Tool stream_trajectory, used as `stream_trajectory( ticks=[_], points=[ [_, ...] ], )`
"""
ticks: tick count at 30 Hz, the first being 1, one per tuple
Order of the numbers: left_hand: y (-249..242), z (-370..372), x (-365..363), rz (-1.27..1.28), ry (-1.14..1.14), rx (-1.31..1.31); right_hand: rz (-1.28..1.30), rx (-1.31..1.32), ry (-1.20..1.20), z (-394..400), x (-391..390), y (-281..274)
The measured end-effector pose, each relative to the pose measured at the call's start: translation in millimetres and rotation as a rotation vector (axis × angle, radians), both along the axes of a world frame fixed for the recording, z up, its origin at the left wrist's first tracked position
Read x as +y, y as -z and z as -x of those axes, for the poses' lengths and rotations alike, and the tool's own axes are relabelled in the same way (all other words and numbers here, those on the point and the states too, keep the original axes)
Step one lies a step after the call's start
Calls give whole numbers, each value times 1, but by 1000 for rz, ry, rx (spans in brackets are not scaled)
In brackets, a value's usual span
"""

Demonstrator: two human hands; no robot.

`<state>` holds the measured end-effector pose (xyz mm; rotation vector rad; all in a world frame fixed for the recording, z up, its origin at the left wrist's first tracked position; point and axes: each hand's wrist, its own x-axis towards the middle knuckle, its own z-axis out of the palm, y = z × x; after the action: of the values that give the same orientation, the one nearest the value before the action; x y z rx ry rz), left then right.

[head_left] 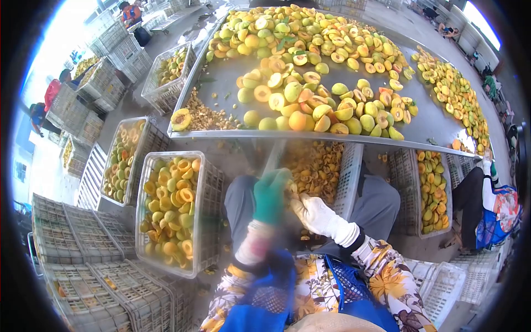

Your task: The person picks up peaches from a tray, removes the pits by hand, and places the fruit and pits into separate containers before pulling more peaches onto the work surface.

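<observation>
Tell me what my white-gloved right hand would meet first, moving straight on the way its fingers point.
Most likely the green-gloved left hand: the right hand points up and left in the picture, toward its fingertips. Blur leaves depth and any gap between them unclear.

Left hand blurred
Whatever lies between it and the right hand is too smeared to tell; the surface hides the far end of the middle crate; the bottom edge cuts off the right sleeve.
</observation>
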<state>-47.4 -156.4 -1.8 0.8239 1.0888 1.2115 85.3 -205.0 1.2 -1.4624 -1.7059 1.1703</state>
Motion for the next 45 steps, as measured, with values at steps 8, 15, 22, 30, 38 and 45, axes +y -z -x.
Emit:
stream_trajectory(
  ticks=[8,15,22,30,38,45],
  points=[
    [16,6,4,-182,47,-31,778,564,110,7,6,-20],
    [41,6,20,44,232,26,972,678,-2,-2,13,-12],
    [48,7,29,3,288,126,1034,736,108,3,12,-4],
    [72,17,28,-280,350,9,1172,1009,77,3,16,12],
    [50,21,29,90,40,-147,1155,1063,-19,17,26,19],
    [41,55,30,-200,268,-94,1360,1589,-211,43,20,30]
  ],
)
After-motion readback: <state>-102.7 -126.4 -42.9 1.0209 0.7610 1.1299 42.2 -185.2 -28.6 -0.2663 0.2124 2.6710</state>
